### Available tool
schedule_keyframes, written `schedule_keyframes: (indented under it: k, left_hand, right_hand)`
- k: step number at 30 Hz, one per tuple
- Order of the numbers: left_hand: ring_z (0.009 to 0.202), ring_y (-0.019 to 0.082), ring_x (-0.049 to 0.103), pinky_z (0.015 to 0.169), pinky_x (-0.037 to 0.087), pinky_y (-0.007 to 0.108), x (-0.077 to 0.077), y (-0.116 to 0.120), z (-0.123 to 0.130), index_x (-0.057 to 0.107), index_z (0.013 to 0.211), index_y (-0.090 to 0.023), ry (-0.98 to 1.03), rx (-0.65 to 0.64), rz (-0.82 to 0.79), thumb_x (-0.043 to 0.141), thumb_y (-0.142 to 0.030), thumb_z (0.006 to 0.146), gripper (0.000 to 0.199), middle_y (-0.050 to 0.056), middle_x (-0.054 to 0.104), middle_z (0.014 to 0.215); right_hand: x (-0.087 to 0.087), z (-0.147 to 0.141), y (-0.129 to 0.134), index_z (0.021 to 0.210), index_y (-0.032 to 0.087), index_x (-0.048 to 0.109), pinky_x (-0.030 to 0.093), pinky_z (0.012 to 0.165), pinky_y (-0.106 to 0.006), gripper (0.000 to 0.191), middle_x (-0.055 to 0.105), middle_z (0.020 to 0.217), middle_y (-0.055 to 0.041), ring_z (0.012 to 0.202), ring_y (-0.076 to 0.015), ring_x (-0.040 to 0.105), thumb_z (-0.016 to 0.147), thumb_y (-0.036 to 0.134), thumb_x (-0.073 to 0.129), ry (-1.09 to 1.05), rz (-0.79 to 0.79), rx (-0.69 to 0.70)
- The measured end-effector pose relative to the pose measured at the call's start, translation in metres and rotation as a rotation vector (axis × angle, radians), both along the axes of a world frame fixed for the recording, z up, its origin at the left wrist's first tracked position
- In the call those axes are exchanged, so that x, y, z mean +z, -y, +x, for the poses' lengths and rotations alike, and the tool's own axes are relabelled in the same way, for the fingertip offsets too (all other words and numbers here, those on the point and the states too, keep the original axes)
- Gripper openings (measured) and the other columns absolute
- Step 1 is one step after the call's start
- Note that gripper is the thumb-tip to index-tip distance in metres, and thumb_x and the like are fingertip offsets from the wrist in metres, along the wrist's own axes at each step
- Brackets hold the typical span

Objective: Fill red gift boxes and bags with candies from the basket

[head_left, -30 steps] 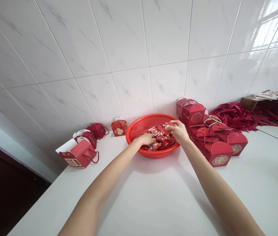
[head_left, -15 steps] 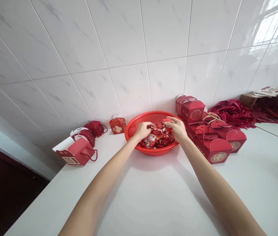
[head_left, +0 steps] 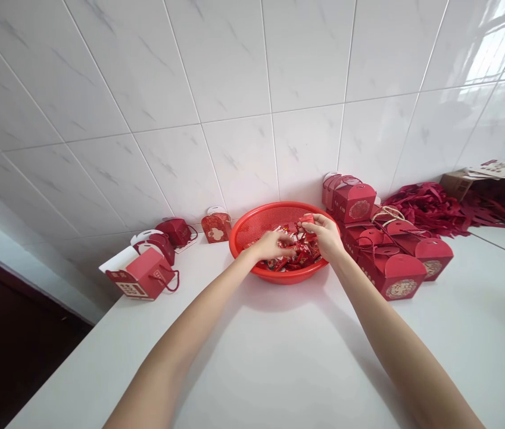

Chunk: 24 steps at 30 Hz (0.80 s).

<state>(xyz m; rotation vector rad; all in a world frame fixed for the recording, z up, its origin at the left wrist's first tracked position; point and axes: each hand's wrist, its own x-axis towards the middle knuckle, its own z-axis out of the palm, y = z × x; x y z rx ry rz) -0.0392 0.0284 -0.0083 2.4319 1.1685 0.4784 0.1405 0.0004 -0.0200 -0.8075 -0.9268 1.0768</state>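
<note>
A red plastic basket [head_left: 288, 278] on the white table holds a heap of shiny red wrapped packets [head_left: 302, 256]. Over the left part of the heap, my left hand [head_left: 274, 245] reaches in with its fingers apart, touching the packets. My right hand [head_left: 325, 234] is at the basket's right side, its fingers closed on a small red packet [head_left: 306, 219] held above the heap.
Red gift boxes [head_left: 399, 275] are stacked right of the basket. Behind them lie dark red strips [head_left: 426, 205] and a cardboard box [head_left: 455, 183]. More red boxes [head_left: 145, 275] stand at the left, and a small patterned box [head_left: 216, 227] is by the tiled wall.
My left hand has moved right over the heap and its fingers have opened. The packets under it have shifted. My right hand still holds the small packet.
</note>
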Motion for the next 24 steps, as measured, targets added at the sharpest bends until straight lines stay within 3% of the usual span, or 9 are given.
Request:
schedule_keyframes:
  k: [2,6,12,14,19,21,24]
  left_hand:
    - [0.085,0.024,0.071,0.075,0.052,0.026,-0.001,0.004,0.003,0.077,0.1,-0.025,-0.186,-0.048,-0.151,0.08,-0.033,0.069,0.032,0.002,0.076,0.089]
    - [0.071,0.023,0.069,0.066,0.049,0.026,-0.001,0.005,0.006,0.076,0.103,-0.028,-0.332,0.155,-0.149,0.081,-0.029,0.058,0.045,-0.001,0.074,0.074]
    - [0.055,0.022,0.062,0.06,0.048,0.029,0.003,0.004,0.009,0.071,0.064,-0.024,-0.382,0.206,-0.252,0.083,-0.03,0.054,0.016,-0.001,0.063,0.05]
    - [0.054,0.023,0.061,0.06,0.047,0.031,0.003,0.005,0.01,0.065,0.053,-0.022,-0.4,0.227,-0.247,0.083,-0.03,0.056,0.02,0.0,0.06,0.048]
    - [0.065,0.024,0.065,0.063,0.048,0.029,-0.001,0.003,0.004,0.067,0.06,-0.023,-0.307,0.161,-0.222,0.079,-0.03,0.064,0.015,0.0,0.063,0.056]
    - [0.076,0.025,0.068,0.07,0.05,0.029,-0.002,-0.001,0.001,0.073,0.071,-0.023,-0.178,0.136,-0.189,0.078,-0.033,0.069,0.012,0.0,0.071,0.068]
    - [0.097,0.028,0.069,0.086,0.052,0.031,-0.005,-0.007,-0.002,0.077,0.096,-0.021,0.078,0.089,-0.109,0.074,-0.038,0.076,0.026,0.004,0.078,0.097]
  right_hand:
    - [0.0,0.0,0.0,0.076,0.02,0.064,0.052,0.063,-0.029,0.026,0.071,0.069,-0.0001,0.064,-0.0155,0.063,0.054,0.024,0.077,0.007,0.003,-0.007]
    - [-0.001,0.001,-0.001,0.079,0.02,0.065,0.052,0.063,-0.029,0.026,0.072,0.073,-0.0008,0.066,-0.0162,0.064,0.055,0.023,0.075,0.02,0.013,-0.013]
    - [-0.002,0.001,-0.002,0.08,0.021,0.065,0.052,0.066,-0.03,0.027,0.07,0.069,0.0009,0.065,-0.0162,0.064,0.056,0.022,0.075,0.038,0.024,-0.008]
    - [-0.002,0.001,-0.002,0.082,0.021,0.065,0.052,0.067,-0.03,0.028,0.071,0.072,-0.0003,0.066,-0.0164,0.064,0.056,0.022,0.075,0.043,0.027,0.002]
    - [0.0,0.0,0.0,0.08,0.02,0.064,0.052,0.068,-0.03,0.027,0.071,0.072,-0.0008,0.065,-0.0155,0.063,0.056,0.022,0.076,0.052,0.03,0.03]
    - [0.001,0.001,0.001,0.08,0.02,0.064,0.052,0.067,-0.031,0.026,0.071,0.072,-0.0007,0.064,-0.0155,0.062,0.056,0.022,0.075,0.055,0.029,0.037]
    - [0.001,0.001,0.001,0.079,0.02,0.065,0.053,0.066,-0.031,0.024,0.071,0.072,-0.0005,0.064,-0.0158,0.062,0.057,0.024,0.075,0.064,0.025,0.042]
